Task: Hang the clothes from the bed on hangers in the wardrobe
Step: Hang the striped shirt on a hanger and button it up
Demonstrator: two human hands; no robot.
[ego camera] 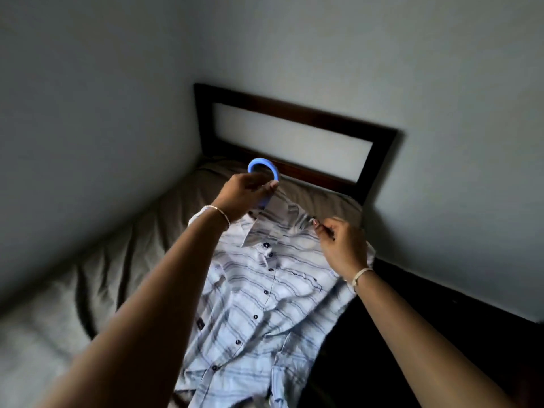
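Observation:
A white shirt with blue stripes and dark buttons (259,293) hangs buttoned in front of me, above the bed. A blue plastic hanger (263,167) sticks up out of its collar; only the hook and neck show, the rest is hidden inside the shirt. My left hand (245,195) grips the hanger's neck just under the hook. My right hand (343,245) pinches the shirt's fabric at the right shoulder, beside the collar.
The bed (97,278) with a grey-brown sheet lies below and to the left. A dark wooden headboard (297,113) with a pale panel stands against the wall ahead. Dark floor or bed frame runs along the right wall.

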